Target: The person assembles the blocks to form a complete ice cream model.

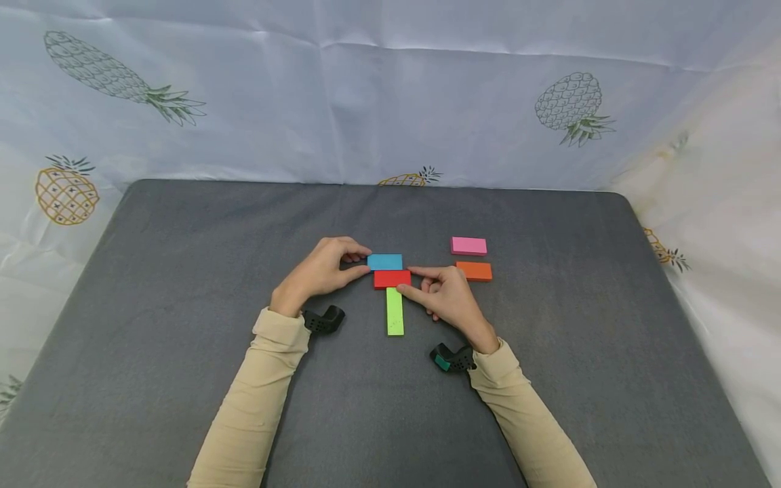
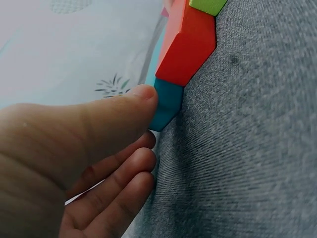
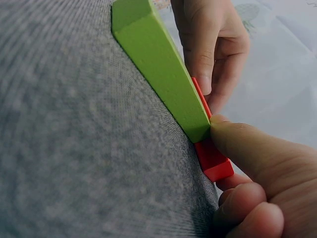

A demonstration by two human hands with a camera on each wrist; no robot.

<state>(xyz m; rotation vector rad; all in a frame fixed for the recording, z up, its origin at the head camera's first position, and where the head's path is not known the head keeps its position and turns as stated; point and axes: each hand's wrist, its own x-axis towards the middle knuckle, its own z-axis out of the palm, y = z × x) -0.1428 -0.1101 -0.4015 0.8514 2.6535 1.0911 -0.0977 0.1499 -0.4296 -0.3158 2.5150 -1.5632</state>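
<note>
Left hand [image 1: 320, 271] pinches blue block [image 1: 384, 261], right hand [image 1: 448, 295] pinches red block [image 1: 392, 278] (3 joined, 2 left)

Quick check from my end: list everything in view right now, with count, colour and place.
blue block: 1, blue, mid-table, flat, long side against the red one.
red block: 1, red, just nearer than the blue block.
green block: 1, lime green, lengthwise toward the person, its far end at the red block.
pink block: 1, pink, to the right, apart from the group.
orange block: 1, orange, just nearer than the pink one.
table: 1, grey cloth top.
backdrop: 1, white cloth with pineapple prints, behind and at the sides.
wrist cameras: 2, black, one on each wrist.
left hand: fingertips pinch the blue block's left end.
right hand: fingertips at the red block's right end.
</note>
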